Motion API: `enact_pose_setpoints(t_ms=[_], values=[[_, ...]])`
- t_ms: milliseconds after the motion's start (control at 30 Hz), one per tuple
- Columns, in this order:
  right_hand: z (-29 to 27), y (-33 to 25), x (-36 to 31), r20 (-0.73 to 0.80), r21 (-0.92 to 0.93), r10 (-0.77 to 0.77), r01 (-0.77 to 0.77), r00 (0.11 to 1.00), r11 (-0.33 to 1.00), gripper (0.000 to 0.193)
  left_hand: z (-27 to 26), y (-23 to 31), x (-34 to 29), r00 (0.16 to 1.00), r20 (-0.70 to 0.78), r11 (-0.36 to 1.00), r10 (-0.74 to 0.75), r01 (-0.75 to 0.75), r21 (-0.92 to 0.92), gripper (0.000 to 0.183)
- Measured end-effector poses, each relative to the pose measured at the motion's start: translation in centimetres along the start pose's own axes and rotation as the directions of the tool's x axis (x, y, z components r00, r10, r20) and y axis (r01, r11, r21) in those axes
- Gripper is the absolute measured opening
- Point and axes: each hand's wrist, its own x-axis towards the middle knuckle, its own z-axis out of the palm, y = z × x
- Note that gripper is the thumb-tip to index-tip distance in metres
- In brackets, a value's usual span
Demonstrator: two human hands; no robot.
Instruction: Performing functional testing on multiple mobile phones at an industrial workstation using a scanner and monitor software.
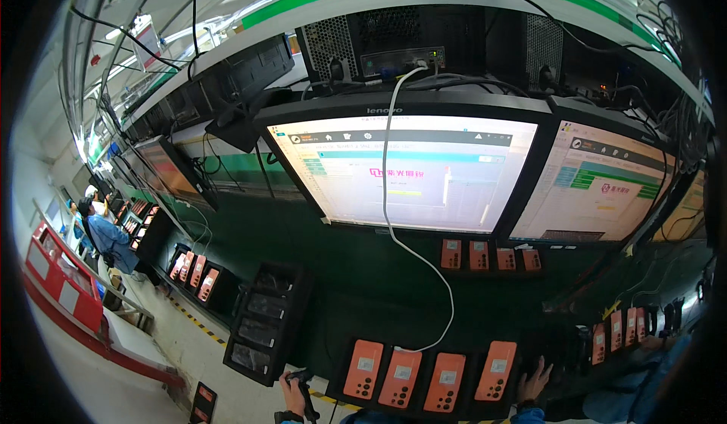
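Note:
At the lower edge, my left hand is closed around a black handheld scanner, left of a black tray. Several orange phones lie in this tray with their backs up, each bearing a white label; one is the phone second from the left. A white cable hangs down in front of the monitor, and its lower end reaches the top of that phone. My right hand is at the tray's right end with fingers spread, holding nothing visible. Whether it touches the tray, I cannot tell.
A lit monitor stands ahead, with a second monitor to its right. Left of my tray lies a black tray with dark slots. More orange phones sit below the monitors. A co-worker's blue sleeve is at right.

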Motion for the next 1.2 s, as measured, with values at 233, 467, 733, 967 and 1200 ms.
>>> enact_pose_setpoints(t_ms=[233, 467, 733, 967, 1200], values=[[-10.6, -10.7, -2.8, -0.059, 0.759, 0.061, 0.005, 0.996, 0.651, 0.029, -0.3, 10.8, -0.7, 0.962, 0.173, 0.967, 0.213, -0.233, 0.104, 0.042], [-12.6, -26.7, -10.3, 0.807, 0.583, -0.230, -0.796, 0.544, 0.163, 0.035, 2.8, 16.2, -1.1, 0.806, 0.578, 0.979, 0.129, -0.198, 0.057, 0.045], [-3.3, -36.1, -11.0, 0.766, 0.629, -0.066, -0.724, 0.640, 0.284, 0.030, 4.8, 15.9, -2.4, 0.748, 0.649, 0.959, 0.138, -0.264, 0.100, 0.045], [-2.0, -35.9, -12.5, 0.601, 0.777, -0.089, -0.553, 0.795, 0.301, 0.015, 5.1, 15.4, -2.5, 0.771, 0.609, 0.969, 0.185, -0.246, 0.017, 0.044], [-4.3, -34.2, -13.6, 0.614, 0.789, -0.099, -0.603, 0.783, 0.117, 0.018, 6.1, 11.8, 4.0, 0.896, 0.375, 0.952, 0.239, -0.293, 0.093, 0.044]])
